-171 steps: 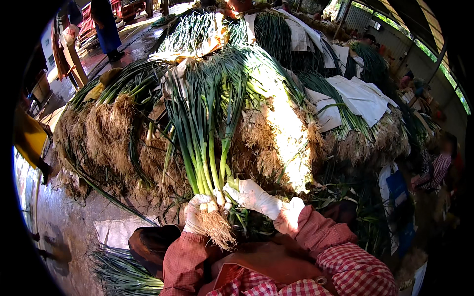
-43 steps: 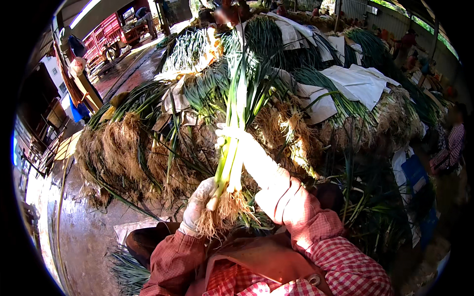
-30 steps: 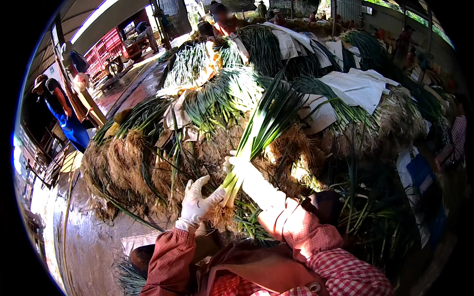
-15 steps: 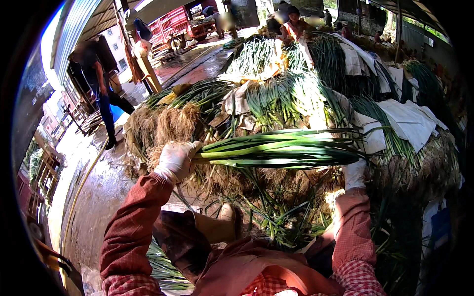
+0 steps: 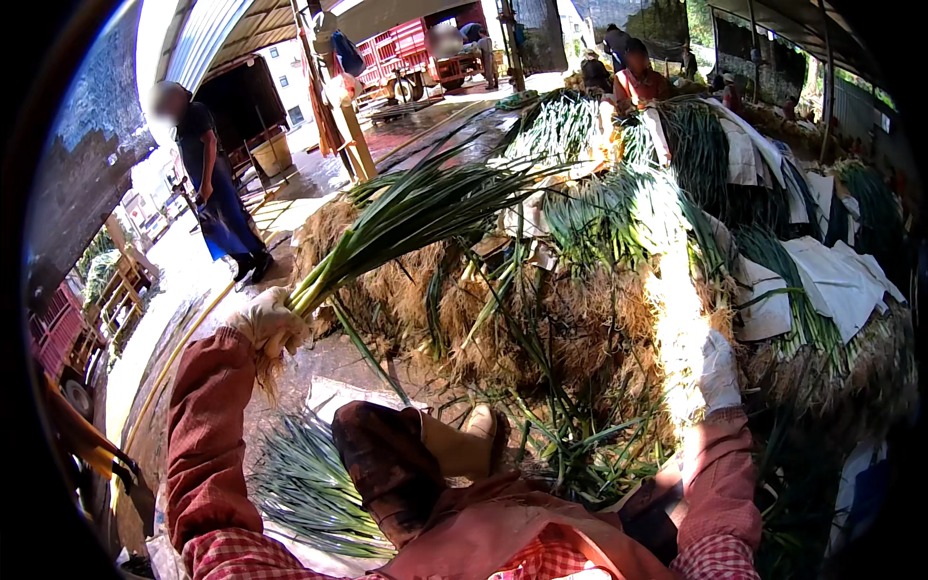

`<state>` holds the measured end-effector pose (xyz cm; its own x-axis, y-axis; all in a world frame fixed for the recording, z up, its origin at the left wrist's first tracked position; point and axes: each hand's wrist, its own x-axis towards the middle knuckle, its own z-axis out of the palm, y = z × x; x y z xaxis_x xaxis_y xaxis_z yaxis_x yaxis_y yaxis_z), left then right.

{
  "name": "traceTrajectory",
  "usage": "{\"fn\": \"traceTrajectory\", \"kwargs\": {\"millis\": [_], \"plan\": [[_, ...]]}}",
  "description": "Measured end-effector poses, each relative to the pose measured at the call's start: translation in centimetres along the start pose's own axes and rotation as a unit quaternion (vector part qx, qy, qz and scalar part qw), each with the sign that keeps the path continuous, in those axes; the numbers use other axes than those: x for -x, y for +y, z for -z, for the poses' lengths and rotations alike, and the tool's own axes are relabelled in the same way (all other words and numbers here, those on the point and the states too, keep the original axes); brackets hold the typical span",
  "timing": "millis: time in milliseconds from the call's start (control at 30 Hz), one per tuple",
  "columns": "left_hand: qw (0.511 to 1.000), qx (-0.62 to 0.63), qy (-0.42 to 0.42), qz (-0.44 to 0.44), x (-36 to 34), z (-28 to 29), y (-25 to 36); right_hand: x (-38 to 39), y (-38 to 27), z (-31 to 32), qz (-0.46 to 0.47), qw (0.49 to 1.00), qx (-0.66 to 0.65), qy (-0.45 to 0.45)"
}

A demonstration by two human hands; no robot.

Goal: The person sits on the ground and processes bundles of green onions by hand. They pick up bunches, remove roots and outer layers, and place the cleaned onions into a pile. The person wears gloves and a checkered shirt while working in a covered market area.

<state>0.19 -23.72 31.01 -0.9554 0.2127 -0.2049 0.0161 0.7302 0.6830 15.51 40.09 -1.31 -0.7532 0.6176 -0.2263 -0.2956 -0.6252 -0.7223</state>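
My left hand [image 5: 272, 323], in a white glove, grips a bunch of green onions [image 5: 406, 217] by the root end, and the long green leaves point up and to the right. My right hand [image 5: 717, 371], also gloved, rests against the big heap of green onions [image 5: 599, 290] with its pale tangled roots facing me. It holds nothing that I can see. My knee in a muddy boot [image 5: 387, 464] sits between my arms.
A small pile of green onions [image 5: 309, 488] lies on a white sheet by my left leg. White cloths [image 5: 831, 275] cover part of the heap at right. A person in a blue apron [image 5: 217, 198] stands on the wet floor at left; other people and a red truck [image 5: 416, 53] are beyond.
My left hand has swung the bunch leftward, from lying across the heap to pointing up-right. My right hand has let go of the leaves and dropped onto the heap's roots.
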Motion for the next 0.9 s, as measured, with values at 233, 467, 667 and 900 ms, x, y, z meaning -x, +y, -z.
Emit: {"fn": "traceTrajectory", "kwargs": {"millis": [233,467,667,900], "plan": [[0.990,0.080,-0.083,0.081,0.9,0.8,-3.9,11.1,4.9,-14.1,0.049,0.934,0.082,-0.343],[0.960,0.165,-0.201,0.105,5.9,-2.9,-0.2,14.2,18.7,-31.9,-0.090,0.895,0.203,-0.388],[0.830,0.425,-0.340,0.122,6.3,-12.8,-7.5,9.1,19.7,-28.1,-0.143,0.860,0.381,-0.309],[0.629,0.678,-0.361,0.116,6.1,-21.8,-10.4,-4.8,-0.5,-7.1,0.040,0.992,0.089,-0.083]]}}
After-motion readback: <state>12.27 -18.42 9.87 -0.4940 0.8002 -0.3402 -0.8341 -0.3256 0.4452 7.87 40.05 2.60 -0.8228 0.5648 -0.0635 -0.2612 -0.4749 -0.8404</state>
